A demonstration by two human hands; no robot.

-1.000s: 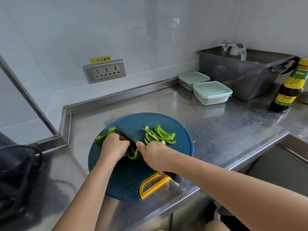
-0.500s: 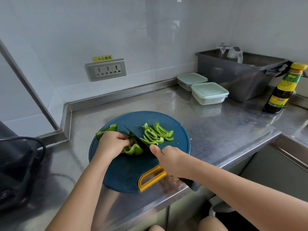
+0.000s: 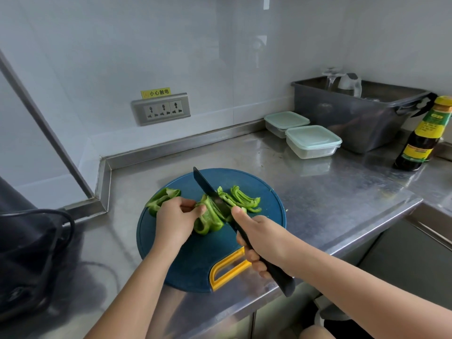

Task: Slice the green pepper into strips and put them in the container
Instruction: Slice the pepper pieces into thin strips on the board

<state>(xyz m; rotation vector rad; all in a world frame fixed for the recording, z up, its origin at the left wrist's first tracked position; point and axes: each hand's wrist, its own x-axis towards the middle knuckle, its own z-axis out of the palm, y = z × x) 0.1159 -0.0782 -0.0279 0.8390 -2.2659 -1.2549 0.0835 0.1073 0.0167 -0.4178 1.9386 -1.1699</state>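
Pepper is lying on the board, left hand pinching its edge with curled fingers, likely steadying it clear of the blade. Right hand is gripping the knife, 1 finger extended along it for control. Strips are piling to the right; 2 containers are sitting lidded.

My L hand & R hand are bare, as are both wrists & forearms, right down to the frame's bottom edge. R thumbnail looks short & plain. Approx. bottom centre-right, what looks like my bare knee pokes in.
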